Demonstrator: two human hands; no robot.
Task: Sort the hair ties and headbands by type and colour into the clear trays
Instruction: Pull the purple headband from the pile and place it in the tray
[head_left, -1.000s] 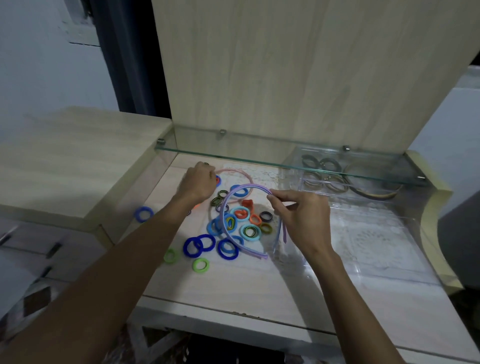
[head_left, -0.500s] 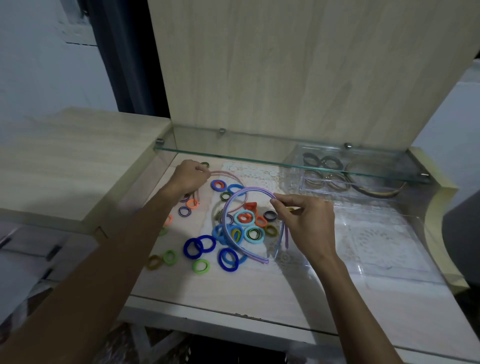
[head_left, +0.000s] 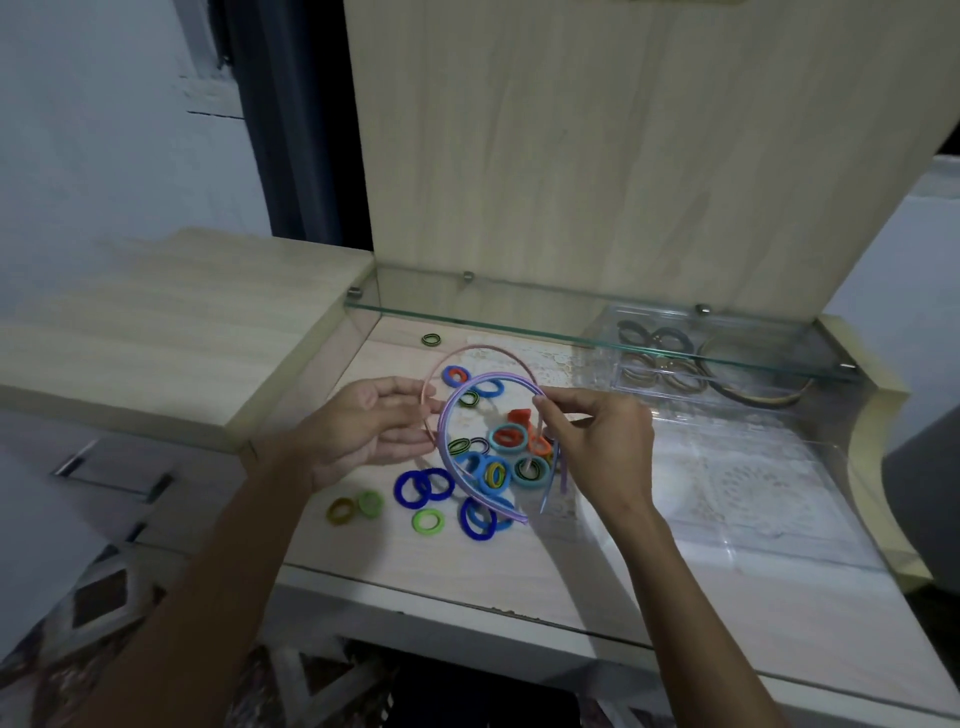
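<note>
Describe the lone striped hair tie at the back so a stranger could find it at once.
Start at the glass shelf along the back panel. Just below its left end, one hair tie lies alone on the table. It is dark with green stripes, apart from the pile, beyond the pink headband.

The room is dim, with a cool bluish cast on the walls at left and right. Soft light falls from above onto the pale worktop (head_left: 467, 566), where a shadow trails near-left of the right hand (head_left: 602, 441). Faint glare streaks the glass shelf (head_left: 519, 325) edge and the clear tray (head_left: 753, 499) on the right. The wide lens bends the upright wooden panel (head_left: 597, 156) outward. Near corners go dark, and the forearms blur toward the bottom edge.
</note>
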